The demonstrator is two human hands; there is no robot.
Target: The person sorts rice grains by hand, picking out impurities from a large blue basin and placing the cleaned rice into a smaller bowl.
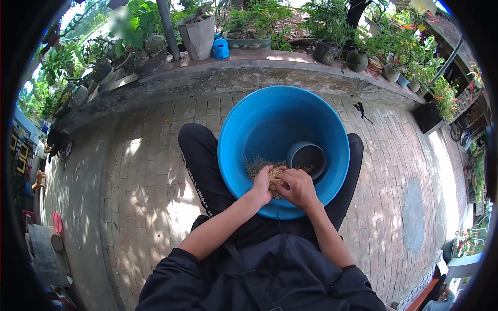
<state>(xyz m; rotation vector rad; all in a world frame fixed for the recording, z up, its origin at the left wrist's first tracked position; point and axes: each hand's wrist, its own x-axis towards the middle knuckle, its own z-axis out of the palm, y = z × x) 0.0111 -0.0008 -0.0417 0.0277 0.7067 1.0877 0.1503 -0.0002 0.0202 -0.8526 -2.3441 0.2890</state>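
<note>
A large round blue plastic tub (232, 111) sits between my bent knees. Pale, grain-like bits (255, 165) lie in a heap at its bottom, too small to name surely. Low inside the tub, my left hand (263, 184) is cupped around a small pile of these bits. My right hand (299, 189) is beside it, its fingers bent and pressed into the same pile. Against the tub's right inner wall leans a smaller cylindrical container (295, 150), grey-blue outside with a dark inside; some bits lie by its mouth.
Brick paving (150, 171) surrounds me. Ahead runs a low concrete ledge (207, 78) with potted plants, a tall pot (197, 39) and a small blue watering can (221, 48). A dog (39, 179) stands far left; part of another person (441, 303) shows at lower right.
</note>
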